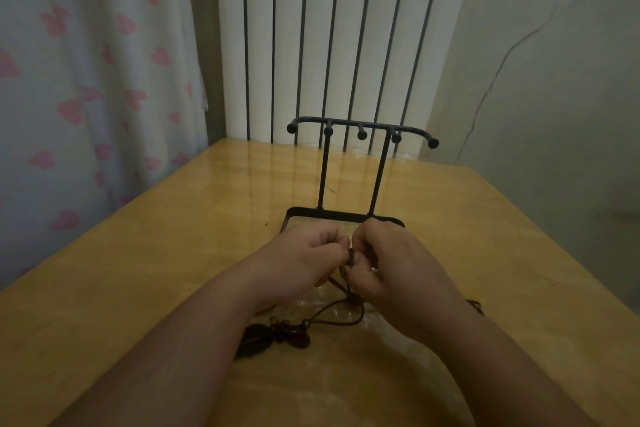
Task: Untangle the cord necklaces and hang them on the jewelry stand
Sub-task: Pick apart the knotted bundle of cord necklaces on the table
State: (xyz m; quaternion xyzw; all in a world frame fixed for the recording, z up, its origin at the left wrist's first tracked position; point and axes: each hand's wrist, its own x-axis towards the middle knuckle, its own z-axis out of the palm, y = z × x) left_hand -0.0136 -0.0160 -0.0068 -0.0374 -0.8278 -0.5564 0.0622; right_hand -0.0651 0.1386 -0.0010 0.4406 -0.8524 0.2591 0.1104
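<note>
1. Head view, hands: both hands are close together over the table (pixel 173 253), just in front of the base of the jewelry stand (pixel 360 126). The left hand (pixel 308 253) has its fingers curled and pinches the dark cords at its fingertips. The right hand (pixel 401 260) is curled the same way and pinches the same tangle from the other side, so the two sets of fingertips nearly touch.
2. Head view, cord necklaces (pixel 284 331): a small knot of brown cord sits between the two hands. From there the strands run down toward the person and to the left, forming a loop that lies on the table. They end in a cluster of beads beside a dark oval pendant (pixel 254 340), which lies under the left forearm. The pendant's long axis lies diagonally, lower left to upper right. Another dark bit of cord shows at the outer side of the right wrist.
3. Head view, stand: it stands upright on a rectangular tray base with two posts. Its top bar runs left to right, and its ball-tipped pegs point toward the person.
4. Head view, surroundings: a white radiator (pixel 311 28) stands behind the table, and a curtain (pixel 86 62) with pink hearts hangs at the left.
</note>
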